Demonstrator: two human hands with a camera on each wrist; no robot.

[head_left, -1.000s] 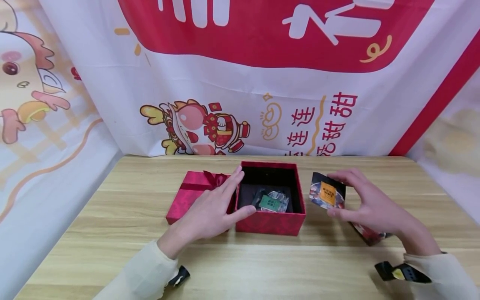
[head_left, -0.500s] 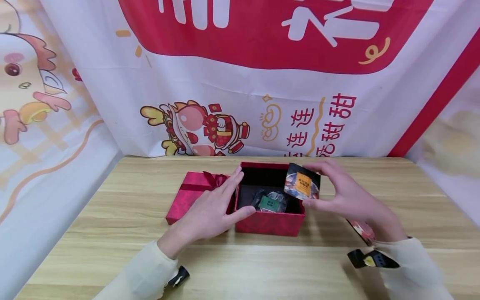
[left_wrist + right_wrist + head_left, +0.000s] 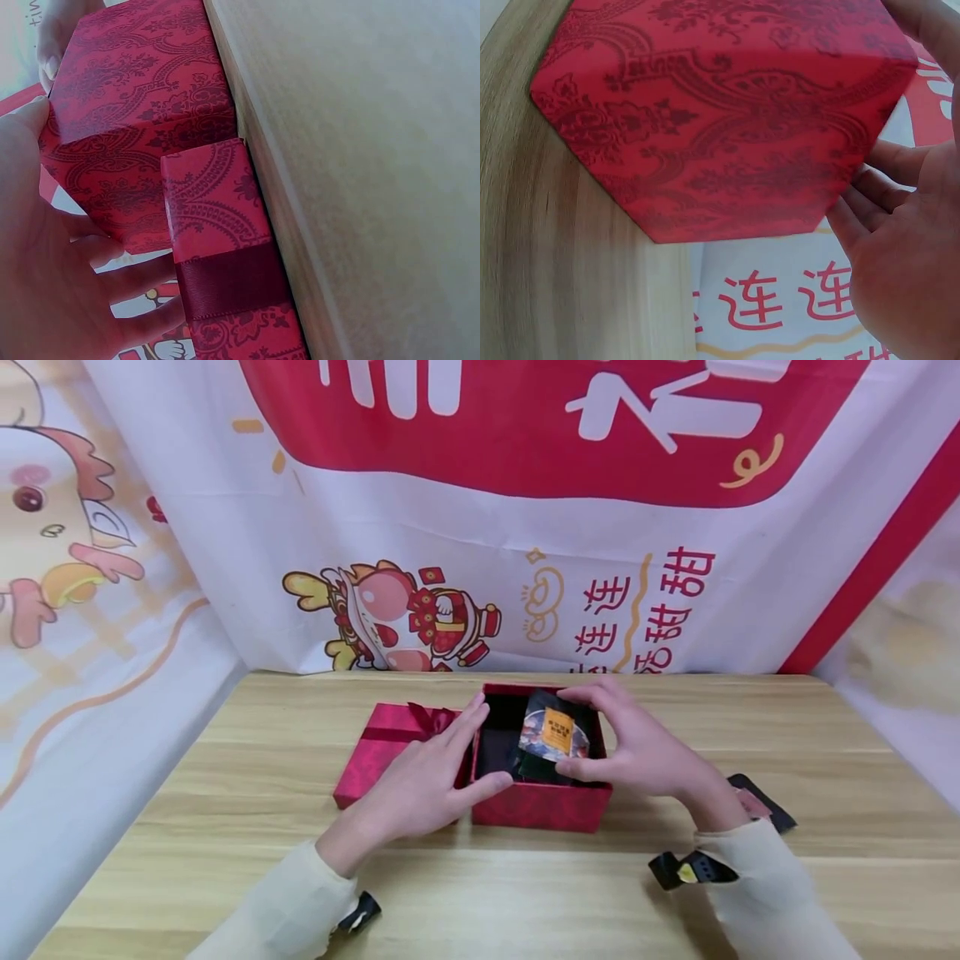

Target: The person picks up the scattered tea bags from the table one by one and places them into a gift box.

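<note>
An open red patterned box [image 3: 540,810] with a black inside stands on the table; its outer walls fill much of both wrist views. My right hand [image 3: 637,743] reaches over the box's right wall and pinches a square black packet with an orange label [image 3: 557,731] between thumb and fingers. The packet is tilted within the box opening. Under it, a packet with a green label [image 3: 536,768] lies in the box, mostly covered. My left hand [image 3: 420,785] rests at the box's left side, fingers extended along the rim and thumb at the front edge.
The red lid [image 3: 367,764] with a ribbon bow [image 3: 433,718] lies against the box's left side, partly under the left hand. Another dark packet [image 3: 772,810] lies on the wooden table [image 3: 187,827] behind the right wrist. A printed cloth [image 3: 465,527] hangs at the back.
My right hand has carried the orange-labelled packet leftward from the table's right side into the box opening, over the green-labelled packet. The left hand has stayed in place.
</note>
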